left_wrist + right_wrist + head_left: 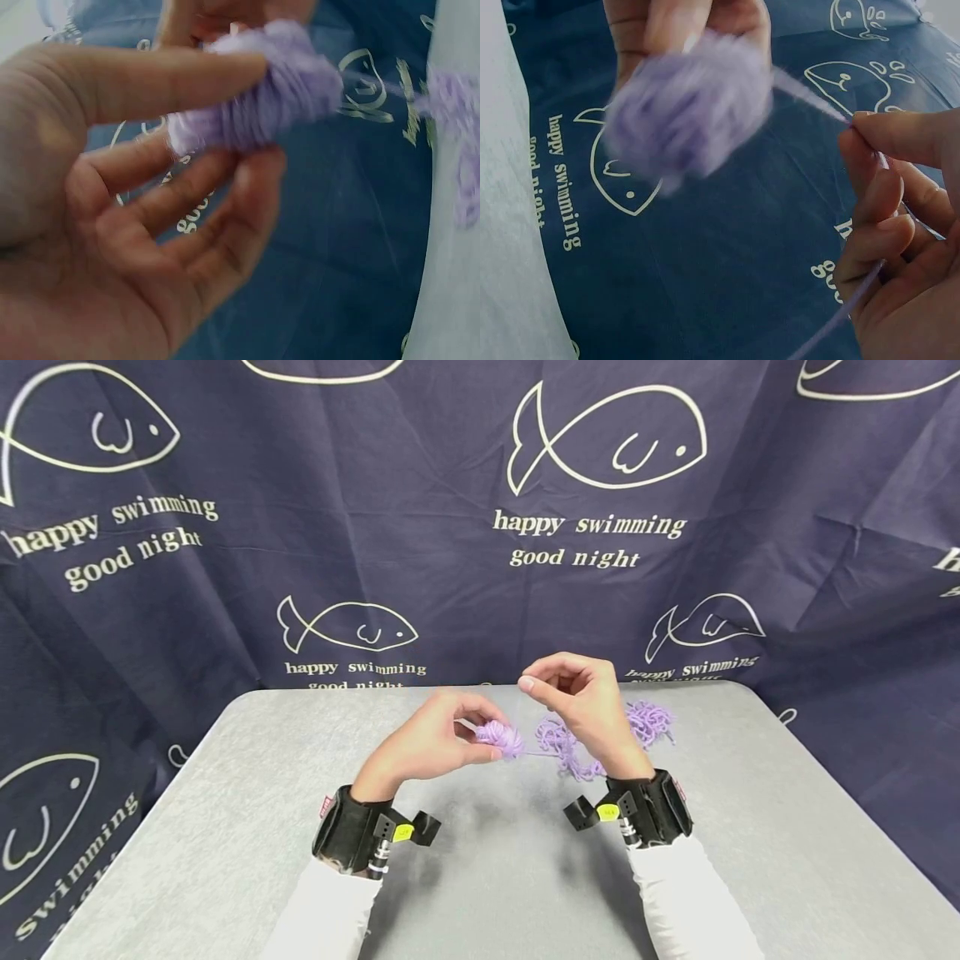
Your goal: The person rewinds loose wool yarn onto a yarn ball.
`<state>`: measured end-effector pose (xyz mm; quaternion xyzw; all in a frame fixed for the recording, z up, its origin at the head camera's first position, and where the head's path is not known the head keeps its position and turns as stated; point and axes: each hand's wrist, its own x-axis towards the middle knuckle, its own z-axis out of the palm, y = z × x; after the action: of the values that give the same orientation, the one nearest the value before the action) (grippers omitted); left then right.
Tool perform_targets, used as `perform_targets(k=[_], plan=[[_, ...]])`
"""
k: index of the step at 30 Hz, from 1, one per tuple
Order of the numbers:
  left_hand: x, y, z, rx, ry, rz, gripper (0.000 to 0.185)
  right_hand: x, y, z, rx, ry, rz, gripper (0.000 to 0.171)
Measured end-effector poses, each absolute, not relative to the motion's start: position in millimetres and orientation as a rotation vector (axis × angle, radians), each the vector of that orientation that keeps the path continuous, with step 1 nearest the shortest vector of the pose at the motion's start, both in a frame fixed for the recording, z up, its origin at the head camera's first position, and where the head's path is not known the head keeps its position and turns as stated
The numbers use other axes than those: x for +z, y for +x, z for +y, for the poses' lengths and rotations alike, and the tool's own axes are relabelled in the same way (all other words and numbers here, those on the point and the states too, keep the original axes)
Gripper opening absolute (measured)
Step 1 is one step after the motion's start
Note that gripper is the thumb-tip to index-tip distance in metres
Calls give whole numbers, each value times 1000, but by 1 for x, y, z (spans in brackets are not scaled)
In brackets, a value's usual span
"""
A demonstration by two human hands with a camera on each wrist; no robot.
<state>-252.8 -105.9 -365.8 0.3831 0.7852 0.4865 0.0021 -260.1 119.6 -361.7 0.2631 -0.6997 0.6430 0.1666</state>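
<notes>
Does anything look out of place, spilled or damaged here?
One mildly untidy spot: loose, curly light-purple yarn lies heaped on the grey tabletop, behind the right hand in the head view, messy beside the compact light-purple yarn ball. No visible damage.

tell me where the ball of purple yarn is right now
In the head view, the ball of yarn is a little below centre, pinched in the left hand, just left of the loose yarn on the table.

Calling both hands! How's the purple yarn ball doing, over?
Left hand holding yarn ball. Right hand pinching purple strand. Loose yarn tangle on table; no obstacle seen between hands.
</notes>
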Motion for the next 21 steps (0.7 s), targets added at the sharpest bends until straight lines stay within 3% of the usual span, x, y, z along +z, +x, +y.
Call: perform_targets(k=[8, 18, 21], plan=[[-361, -250, -108, 1968, 1326, 1969, 31, -365, -263, 120, 1839, 723, -2057, 10], [-356, -249, -105, 2641, 1025, 1627, 39, -367, -262, 114, 1716, 808, -2267, 5], [-355, -251, -103, 2756, 897, 1670, 34, -366, -260, 113, 1701, 877, -2285, 4]])
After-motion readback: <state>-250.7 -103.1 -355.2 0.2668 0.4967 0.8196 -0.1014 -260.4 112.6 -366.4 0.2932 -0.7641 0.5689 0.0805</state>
